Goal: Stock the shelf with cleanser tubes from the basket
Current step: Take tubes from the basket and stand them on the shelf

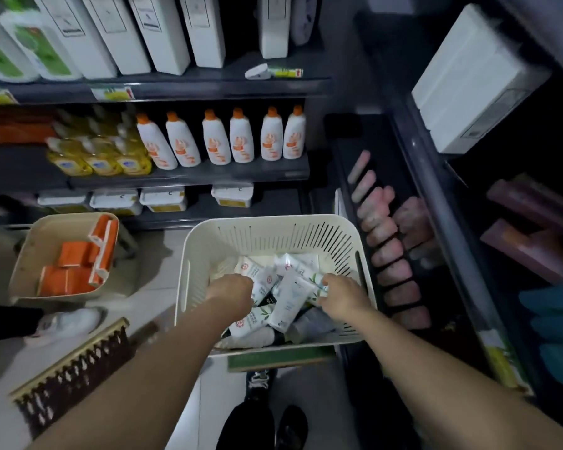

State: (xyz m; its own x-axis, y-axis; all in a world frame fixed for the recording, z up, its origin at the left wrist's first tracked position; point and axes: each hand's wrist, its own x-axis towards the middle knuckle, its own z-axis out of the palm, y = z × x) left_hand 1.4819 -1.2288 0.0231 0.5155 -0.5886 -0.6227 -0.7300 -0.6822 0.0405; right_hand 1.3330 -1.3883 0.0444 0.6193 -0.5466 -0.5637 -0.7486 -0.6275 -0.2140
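A cream slotted basket (267,232) stands on the floor in front of me, holding several white cleanser tubes (288,302) and a few darker ones in a loose pile. Both my hands reach down into it. My left hand (231,292) has its fingers curled down into the tubes at the pile's left side; what they hold is hidden. My right hand (342,293) pinches a white tube with green print (316,280) at the pile's right side. To the right, a dark shelf tray (348,164) carries a row of pink tubes (387,241).
Left shelves hold white bottles with orange caps (215,141), yellow bottles (101,157) and white tubs (163,198). A beige basket of orange boxes (69,254) sits on the floor at left, with a brown basket (72,368) nearer me. White boxes (468,76) fill the upper right shelf.
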